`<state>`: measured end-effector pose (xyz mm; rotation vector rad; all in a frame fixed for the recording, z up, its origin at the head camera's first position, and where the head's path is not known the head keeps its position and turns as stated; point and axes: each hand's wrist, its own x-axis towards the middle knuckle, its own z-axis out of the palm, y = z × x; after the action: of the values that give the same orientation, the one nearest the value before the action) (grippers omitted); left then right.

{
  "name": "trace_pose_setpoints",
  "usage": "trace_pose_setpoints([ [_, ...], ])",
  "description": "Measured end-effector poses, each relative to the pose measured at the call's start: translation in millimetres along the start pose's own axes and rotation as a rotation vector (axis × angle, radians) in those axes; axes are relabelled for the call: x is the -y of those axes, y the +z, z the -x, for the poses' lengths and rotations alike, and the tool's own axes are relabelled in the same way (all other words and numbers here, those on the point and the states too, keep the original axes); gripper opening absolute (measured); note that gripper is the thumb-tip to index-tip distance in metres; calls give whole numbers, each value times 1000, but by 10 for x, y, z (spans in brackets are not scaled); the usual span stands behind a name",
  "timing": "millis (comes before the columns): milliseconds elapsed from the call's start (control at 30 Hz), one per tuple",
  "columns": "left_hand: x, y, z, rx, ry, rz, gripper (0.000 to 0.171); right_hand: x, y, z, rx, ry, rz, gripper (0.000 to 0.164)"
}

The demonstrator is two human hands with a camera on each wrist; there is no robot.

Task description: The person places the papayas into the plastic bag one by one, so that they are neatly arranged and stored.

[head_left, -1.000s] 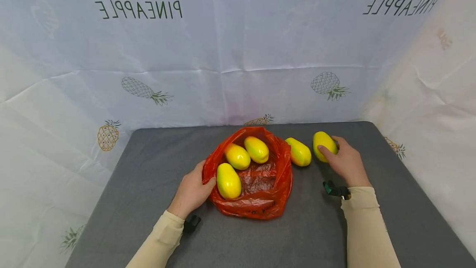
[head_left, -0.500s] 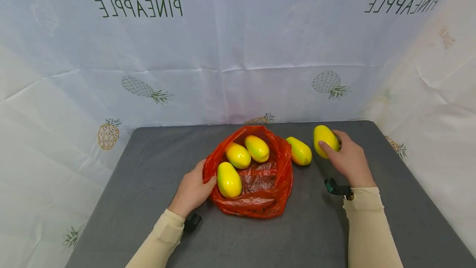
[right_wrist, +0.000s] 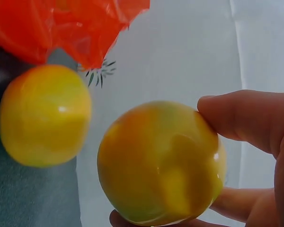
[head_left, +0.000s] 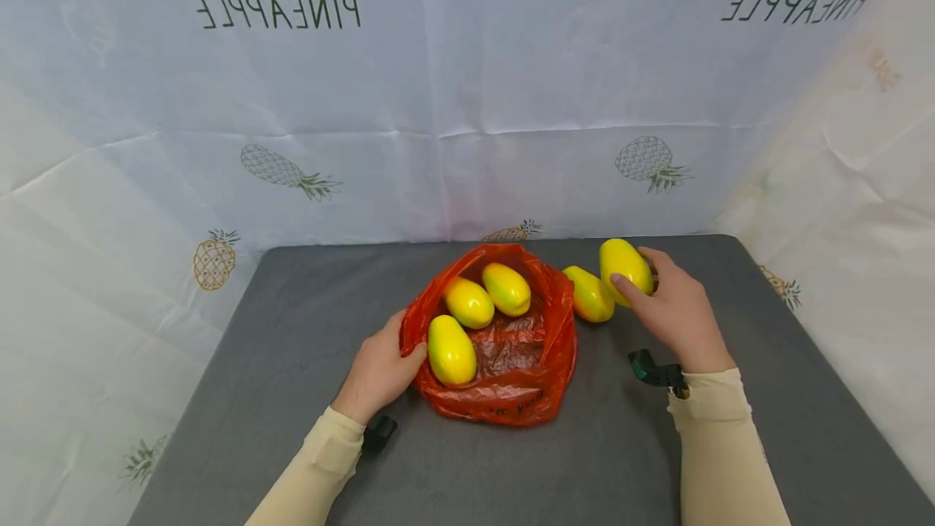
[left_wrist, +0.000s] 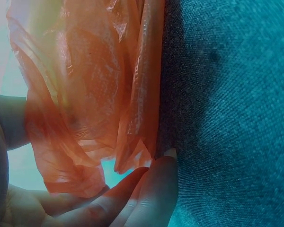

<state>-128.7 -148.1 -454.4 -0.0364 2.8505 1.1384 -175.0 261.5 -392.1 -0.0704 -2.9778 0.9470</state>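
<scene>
An open red plastic bag [head_left: 504,406] stands on the grey table, its mouth facing up. Inside lie three yellow mangoes, among them one near the left rim [head_left: 451,351]. My left hand [head_left: 378,372] holds the bag's left rim, thumb over the edge; in the left wrist view the thin red film [left_wrist: 94,90] hangs between thumb and fingers. Thumb and fingers of my right hand [head_left: 679,311] grip another mango [head_left: 625,268], raised near the table's back. Beside it, a loose mango [head_left: 588,296] rests against the bag's right side.
The grey table [head_left: 307,331] ends at the back against a pale curtain [head_left: 438,88] printed with pineapples. Each wrist carries a small dark camera, such as the right one [head_left: 655,370].
My right hand has lifted the mango off the table, then moved it left toward the loose mango and the bag. My left hand stays on the bag's rim.
</scene>
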Motion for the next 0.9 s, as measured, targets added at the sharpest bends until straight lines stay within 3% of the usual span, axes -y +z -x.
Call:
trace_pose_setpoints([
  [367,-2,-7,9,-5,-8,9,66,279,49,109,25,-56,7,88],
  [900,29,2,-8,1,16,19,66,788,395,321,47,-210,-21,78],
])
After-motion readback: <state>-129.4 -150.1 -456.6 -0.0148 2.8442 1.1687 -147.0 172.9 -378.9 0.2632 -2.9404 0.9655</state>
